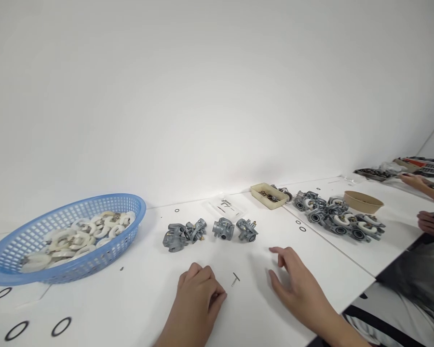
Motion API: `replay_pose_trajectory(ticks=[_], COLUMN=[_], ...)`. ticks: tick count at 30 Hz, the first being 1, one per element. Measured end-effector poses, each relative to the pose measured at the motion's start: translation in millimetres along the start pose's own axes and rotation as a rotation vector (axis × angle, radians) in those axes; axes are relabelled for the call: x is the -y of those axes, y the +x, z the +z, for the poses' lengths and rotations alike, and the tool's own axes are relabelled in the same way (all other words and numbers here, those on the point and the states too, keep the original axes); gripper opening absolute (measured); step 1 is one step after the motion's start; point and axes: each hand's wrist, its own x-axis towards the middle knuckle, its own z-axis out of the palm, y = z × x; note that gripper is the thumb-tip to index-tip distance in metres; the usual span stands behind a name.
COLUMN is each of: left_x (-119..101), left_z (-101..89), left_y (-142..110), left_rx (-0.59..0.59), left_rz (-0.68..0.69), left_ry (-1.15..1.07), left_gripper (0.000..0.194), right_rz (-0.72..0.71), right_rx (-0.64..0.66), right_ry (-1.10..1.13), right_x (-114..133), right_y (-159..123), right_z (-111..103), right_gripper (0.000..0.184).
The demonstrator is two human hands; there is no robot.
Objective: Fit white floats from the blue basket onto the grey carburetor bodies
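My left hand [198, 295] rests on the white table [148, 289] with its fingers curled into a loose fist; whether anything is in it is hidden. My right hand [297, 282] lies palm down beside it, fingers stretched out and holding nothing. Between the two hands lies a small metal pin [235, 278]. Just beyond them stand several grey metal carburetor bodies [210, 230] in a row.
A blue plastic basket [10, 260] of white ring parts [79, 236] sits at the left. Black O-rings [61, 326] lie near the front edge. At the right are a beige tray [269, 195], a pile of assembled parts [340, 219], a tan bowl [363, 201] and another person's hands [428, 222].
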Motion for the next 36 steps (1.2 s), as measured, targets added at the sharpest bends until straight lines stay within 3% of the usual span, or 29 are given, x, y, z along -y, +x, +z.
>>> replay_pose_trajectory(ticks=[7, 10, 13, 19, 27, 32, 36], left_x=[-4, -7, -9, -12, -11, -11, 1], left_z=[4.1, -4.4, -12.5, -18.2, -21.1, -20.5, -23.9], left_y=[-8, -8, -8, -9, -8, -9, -7], left_rx=[-0.081, -0.103, -0.118, -0.124, -0.12, -0.118, -0.11], left_rz=[0.125, 0.16, 0.206, 0.305, 0.366, 0.365, 0.278], left_ry=[-0.001, -0.07, -0.142, -0.227, -0.337, -0.345, -0.119], left_gripper=[0.02, 0.021, 0.022, 0.015, 0.008, 0.011, 0.01], right_rz=[-0.147, -0.132, -0.041, 0.183, 0.242, 0.21, 0.104], right_rx=[0.243, 0.365, 0.389, 0.395, 0.532, 0.564, 0.563], right_ry=[0.359, 0.579, 0.667, 0.763, 0.806, 0.778, 0.695], right_x=[50, 66, 76, 76, 71, 73, 68], right_y=[-17, -16, -12, -8, -6, -3, -5], right_z=[23, 33, 39, 38, 35, 34, 42], right_gripper=[0.027, 0.031, 0.034, 0.054, 0.024, 0.02, 0.02])
